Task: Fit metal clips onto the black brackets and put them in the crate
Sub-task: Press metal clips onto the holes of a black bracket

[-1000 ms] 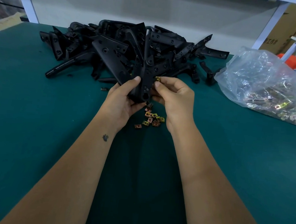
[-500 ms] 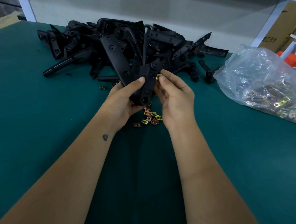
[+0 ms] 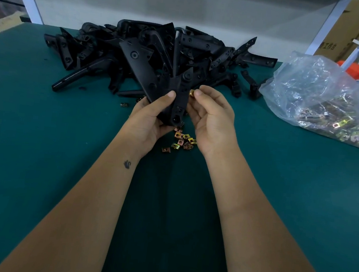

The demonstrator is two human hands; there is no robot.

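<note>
Nearest the table (image 3: 38,165) edge it's just bare green mat around both forearms, lots of elbow room. Further in, loose clips (image 3: 181,141) sit in a little scatter right under the hands. Left hand (image 3: 151,119) grips the bracket (image 3: 179,98) upright, thumb across its face. Right hand (image 3: 211,117) pinches a clip (image 3: 191,92) against the bracket's right edge. Behind that, the bracket pile (image 3: 151,55) runs along the far edge, and the bag (image 3: 319,99) of clips sits well off right.
</note>
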